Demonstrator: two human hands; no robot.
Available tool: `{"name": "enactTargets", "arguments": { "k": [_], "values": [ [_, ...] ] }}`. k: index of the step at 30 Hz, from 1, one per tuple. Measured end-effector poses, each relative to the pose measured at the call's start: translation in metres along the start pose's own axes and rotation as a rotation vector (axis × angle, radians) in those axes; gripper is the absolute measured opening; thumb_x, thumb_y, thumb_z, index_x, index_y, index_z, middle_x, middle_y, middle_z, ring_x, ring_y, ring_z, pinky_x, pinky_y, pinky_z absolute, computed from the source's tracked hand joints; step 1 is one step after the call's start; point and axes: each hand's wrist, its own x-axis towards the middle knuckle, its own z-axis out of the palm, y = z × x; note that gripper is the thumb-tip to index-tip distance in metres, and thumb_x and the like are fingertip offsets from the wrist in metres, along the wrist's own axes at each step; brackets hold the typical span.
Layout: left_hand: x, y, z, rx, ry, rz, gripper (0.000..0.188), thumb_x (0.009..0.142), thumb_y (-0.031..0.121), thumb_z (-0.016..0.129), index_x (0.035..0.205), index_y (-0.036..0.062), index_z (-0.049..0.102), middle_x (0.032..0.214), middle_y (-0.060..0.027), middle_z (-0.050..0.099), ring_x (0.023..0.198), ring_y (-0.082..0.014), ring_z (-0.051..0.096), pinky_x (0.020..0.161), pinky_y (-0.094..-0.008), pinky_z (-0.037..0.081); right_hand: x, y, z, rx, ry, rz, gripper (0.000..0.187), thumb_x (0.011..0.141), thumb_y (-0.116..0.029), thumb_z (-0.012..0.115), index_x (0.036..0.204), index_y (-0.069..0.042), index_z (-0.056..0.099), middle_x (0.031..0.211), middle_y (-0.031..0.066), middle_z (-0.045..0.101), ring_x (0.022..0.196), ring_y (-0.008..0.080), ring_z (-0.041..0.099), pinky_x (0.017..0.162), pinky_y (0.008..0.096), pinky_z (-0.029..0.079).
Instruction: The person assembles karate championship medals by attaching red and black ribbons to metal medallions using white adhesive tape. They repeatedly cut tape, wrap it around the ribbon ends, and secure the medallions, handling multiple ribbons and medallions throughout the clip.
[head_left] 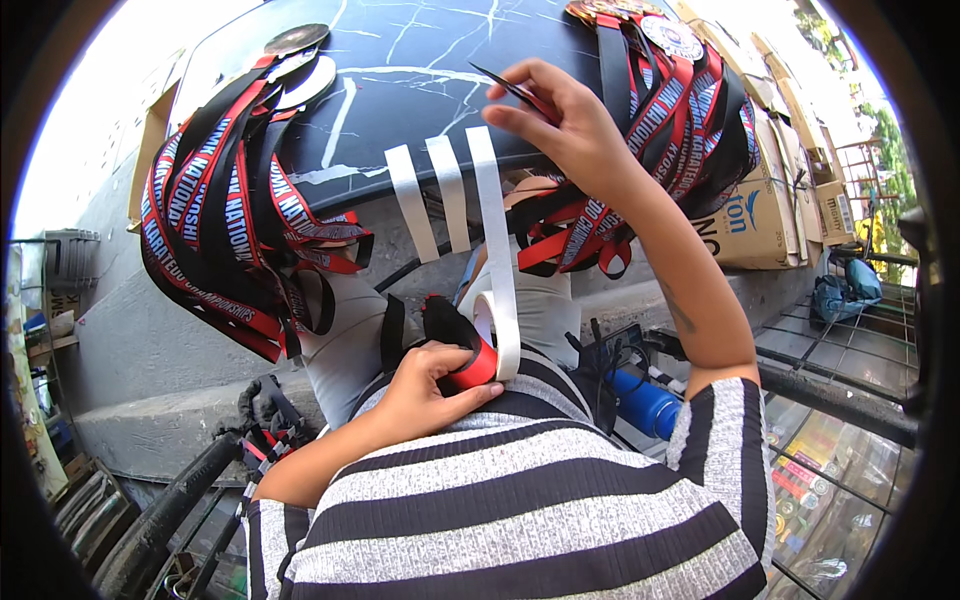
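Note:
My left hand (432, 388) rests at my lap, its fingers closed on a roll of white tape (509, 352) and a red curved band (476, 369) beside it. From the roll a long white strip (490, 205) runs up to the table edge, where its top end lies on the surface. Two shorter white strips (410, 203) (447, 193) hang from the same edge, to the left of it. Raised above the table edge, my right hand (557, 115) grips a slim dark pointed tool (513, 91) with some red near its handle end. Its exact kind is partly hidden by my fingers.
A black marble-patterned table (400, 105) stands before me. Medals with red and black ribbons hang over its left (230, 205) and right (665, 150) sides. Cardboard boxes (765, 205) stand at right. A blue bottle (645, 403) and metal bars (830, 395) are beside me.

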Motion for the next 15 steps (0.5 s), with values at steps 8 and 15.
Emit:
{"name": "enactTargets", "arguments": {
  "k": [8, 15],
  "values": [
    [-0.002, -0.003, -0.006, -0.007, -0.018, -0.039, 0.041, 0.083, 0.023, 0.081, 0.068, -0.0040, 0.054, 0.058, -0.0135, 0.045, 0.054, -0.0113, 0.038, 0.052, -0.0303, 0.034, -0.065, -0.043, -0.041, -0.007, -0.524, 0.237, 0.039, 0.108, -0.032, 0.042, 0.106, 0.003, 0.057, 0.092, 0.0097, 0.060, 0.091, 0.0167, 0.056, 0.085, 0.0287, 0.045],
    [-0.004, -0.008, -0.002, -0.152, -0.001, -0.052, 0.035, 0.084, 0.021, 0.080, 0.072, -0.0054, 0.059, 0.058, -0.0129, 0.052, 0.056, -0.0079, 0.044, 0.053, -0.0296, 0.038, -0.096, -0.036, -0.034, 0.074, -0.768, 0.464, 0.041, 0.107, -0.033, 0.043, 0.105, 0.003, 0.065, 0.095, 0.0132, 0.067, 0.093, 0.0233, 0.062, 0.087, 0.0337, 0.047]
  ]
}}
